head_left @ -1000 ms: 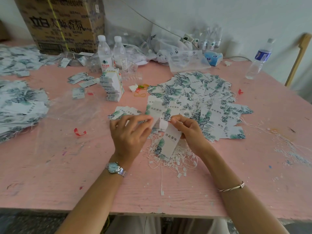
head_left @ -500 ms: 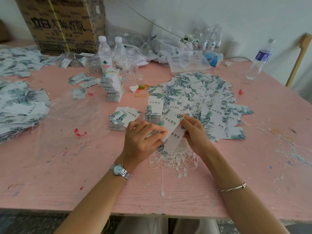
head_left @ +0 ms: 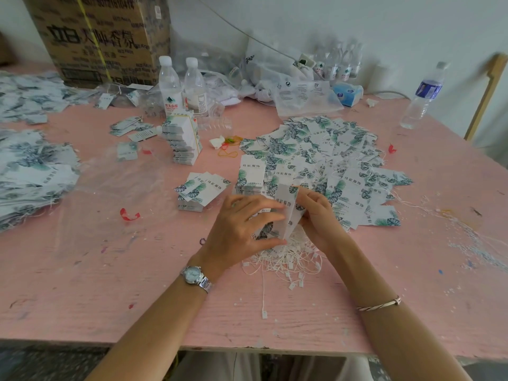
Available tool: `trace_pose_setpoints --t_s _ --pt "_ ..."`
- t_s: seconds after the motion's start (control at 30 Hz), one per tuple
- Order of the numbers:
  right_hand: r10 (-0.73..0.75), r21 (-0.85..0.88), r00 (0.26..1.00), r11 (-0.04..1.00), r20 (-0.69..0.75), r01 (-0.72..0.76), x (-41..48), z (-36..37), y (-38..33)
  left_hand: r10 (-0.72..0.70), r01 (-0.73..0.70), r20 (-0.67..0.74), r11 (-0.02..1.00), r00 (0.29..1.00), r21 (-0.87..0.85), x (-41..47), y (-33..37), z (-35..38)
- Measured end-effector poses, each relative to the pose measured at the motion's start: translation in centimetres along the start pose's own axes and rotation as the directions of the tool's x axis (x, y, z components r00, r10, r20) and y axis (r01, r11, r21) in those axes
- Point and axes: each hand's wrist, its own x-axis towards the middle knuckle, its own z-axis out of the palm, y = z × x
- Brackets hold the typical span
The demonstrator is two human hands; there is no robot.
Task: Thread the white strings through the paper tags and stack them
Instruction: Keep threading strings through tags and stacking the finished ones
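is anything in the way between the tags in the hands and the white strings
Nothing visible. The left hand and right hand hold the paper tags just above the white strings, which lie loose on the pink table right beneath them.

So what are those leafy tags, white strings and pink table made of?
The tags look like matte printed card: stiff, crisp edges. The white strings seem thin cord with small plastic-looking ends. The table looks like pink-painted wood, grain and scuffs showing.

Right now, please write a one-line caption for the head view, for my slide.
Left hand and right hand hold paper tags over a pile of white strings on a pink table.
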Motion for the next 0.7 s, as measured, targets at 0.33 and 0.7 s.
trace_pose_setpoints --t_s 0.33,0.7 --pt "0.016 -0.024 0.999 1.0 0.032 -0.015 0.08 0.2 0.2 -0.252 0.243 -0.217 0.968 0.943 -0.07 0.06 0.61 0.23" --pt "0.001 -0.195 0.993 0.981 0.114 0.022 -0.28 1.03 0.36 -0.325 0.313 -0.214 0.946 0.921 -0.087 0.19 0.63 0.47"
